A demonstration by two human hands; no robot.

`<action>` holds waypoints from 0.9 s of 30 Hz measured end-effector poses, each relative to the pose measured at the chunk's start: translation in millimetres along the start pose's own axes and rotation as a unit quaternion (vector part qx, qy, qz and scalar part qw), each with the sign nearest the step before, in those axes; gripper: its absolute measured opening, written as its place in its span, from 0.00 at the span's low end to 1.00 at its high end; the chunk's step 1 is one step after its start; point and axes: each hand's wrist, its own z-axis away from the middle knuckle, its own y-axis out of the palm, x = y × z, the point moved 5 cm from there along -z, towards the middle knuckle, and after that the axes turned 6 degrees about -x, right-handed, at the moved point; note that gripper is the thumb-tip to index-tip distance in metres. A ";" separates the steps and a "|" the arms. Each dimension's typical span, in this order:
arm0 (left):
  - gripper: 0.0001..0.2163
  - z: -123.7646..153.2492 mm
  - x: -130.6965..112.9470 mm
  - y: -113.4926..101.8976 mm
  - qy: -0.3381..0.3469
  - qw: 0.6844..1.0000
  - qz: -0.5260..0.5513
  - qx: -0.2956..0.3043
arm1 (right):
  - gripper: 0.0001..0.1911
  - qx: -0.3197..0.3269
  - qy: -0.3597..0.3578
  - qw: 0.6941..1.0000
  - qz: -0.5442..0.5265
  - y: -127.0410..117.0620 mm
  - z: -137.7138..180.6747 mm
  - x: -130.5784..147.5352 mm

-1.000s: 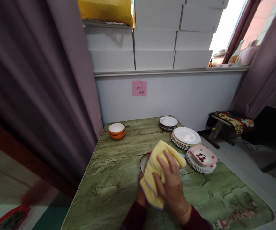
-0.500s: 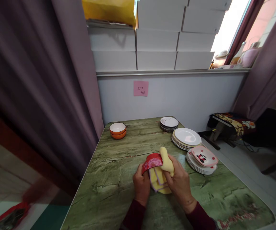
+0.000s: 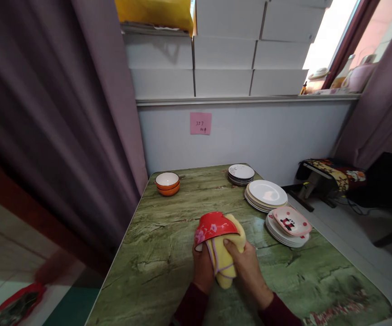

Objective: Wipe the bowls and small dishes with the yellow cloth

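Observation:
A red bowl with pink flowers (image 3: 216,225) is tilted on its side above the table, its opening turned down toward me. My left hand (image 3: 203,267) grips the bowl's lower left rim, fingers partly hidden behind it. With my right hand (image 3: 246,262) I hold a yellow cloth with purple edging (image 3: 223,258), thumb on top, against the bowl's right rim. Part of the cloth is tucked at the bowl's mouth and the rest hangs below. The bowl's inside is mostly hidden by the cloth.
Two stacked orange bowls (image 3: 167,184) stand at the table's back left. Along the right edge are dark-rimmed plates (image 3: 241,172), large white plates (image 3: 267,194), and smaller plates under a pink square dish (image 3: 291,221). The green wood-patterned table (image 3: 148,262) meets the wall behind.
The bowl has turned so more of its flowered outside shows. My right hand has shifted slightly down and left, and the cloth now spreads across the bowl's mouth.

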 end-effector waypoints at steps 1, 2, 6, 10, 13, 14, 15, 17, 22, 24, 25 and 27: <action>0.21 -0.4 0.0 1.4 0.001 1.000 -0.001 0.012 | 0.32 0.008 -0.007 1.000 0.007 -2.3 -2.9 7.0; 0.22 -0.8 0.3 2.5 0.005 1.000 -0.007 0.023 | 0.32 0.019 -0.016 1.000 0.014 -4.5 -5.7 13.5; 0.19 -2.3 4.8 1.9 0.052 0.995 -0.077 0.046 | 0.28 0.014 -0.055 0.997 0.048 -14.9 -12.9 25.6; 0.15 -0.2 7.5 2.2 0.113 0.980 -0.144 0.075 | 0.24 -0.043 -0.109 0.990 0.082 -28.1 -14.9 25.5; 0.16 3.9 -0.3 7.1 0.193 0.951 -0.214 0.116 | 0.21 -0.078 -0.205 0.961 0.169 -39.0 -17.1 35.3; 0.17 5.2 -3.3 8.9 0.214 0.940 -0.233 0.129 | 0.20 -0.092 -0.257 0.939 0.209 -42.4 -17.3 41.9; 0.19 6.3 -5.7 10.8 0.231 0.929 -0.252 0.142 | 0.19 -0.108 -0.318 0.908 0.250 -45.3 -16.5 49.5; 0.21 8.6 -8.1 14.1 0.253 0.908 -0.289 0.165 | 0.20 -0.129 -0.437 0.828 0.326 -47.2 -11.9 63.6; 0.23 12.4 -4.9 12.2 0.247 0.883 -0.382 0.112 | 0.25 -0.100 -0.600 0.673 0.421 -34.0 9.0 78.4; 0.23 12.7 -4.5 10.2 0.218 0.900 -0.366 0.092 | 0.25 -0.082 -0.616 0.659 0.424 -27.4 16.1 80.2; 0.23 12.6 -4.9 9.8 0.205 0.910 -0.348 0.091 | 0.25 -0.076 -0.619 0.660 0.420 -24.8 18.4 81.0; 0.22 11.3 -6.2 9.3 0.190 0.927 -0.310 0.089 | 0.24 -0.073 -0.618 0.673 0.400 -21.7 20.0 82.9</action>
